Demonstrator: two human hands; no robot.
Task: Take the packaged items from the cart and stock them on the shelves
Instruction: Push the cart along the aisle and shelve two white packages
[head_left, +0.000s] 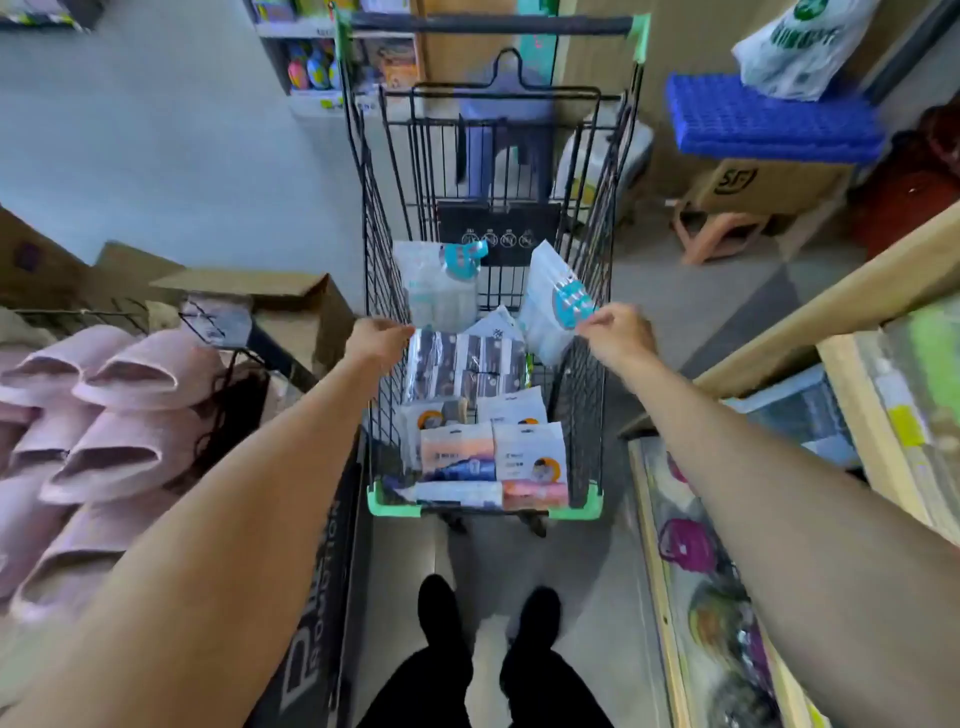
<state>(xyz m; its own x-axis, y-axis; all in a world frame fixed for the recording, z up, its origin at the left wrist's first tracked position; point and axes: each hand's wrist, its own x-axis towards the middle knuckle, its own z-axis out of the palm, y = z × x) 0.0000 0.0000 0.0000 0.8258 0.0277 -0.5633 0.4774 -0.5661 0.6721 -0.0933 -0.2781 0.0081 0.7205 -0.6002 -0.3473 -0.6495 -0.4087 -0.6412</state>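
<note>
A black wire cart (374, 270) with green corner guards stands in front of me, holding several flat packaged items (467, 364). My left hand (382, 338) pinches the lower edge of a white packet with a teal label (441, 291), lifted above the cart's load. My right hand (618, 332) grips a second white packet with a teal label (553, 306) by its right edge, tilted over the cart's right side. Orange, white and dark striped packets lie flat in the basket below.
Wooden shelves (852, 291) with colourful goods run along the right. Pink slippers (119, 415) fill a rack on the left, with cardboard boxes (291, 306) behind. A blue crate (769, 119) on a carton and a small stool sit at the far right. My feet stand behind the cart.
</note>
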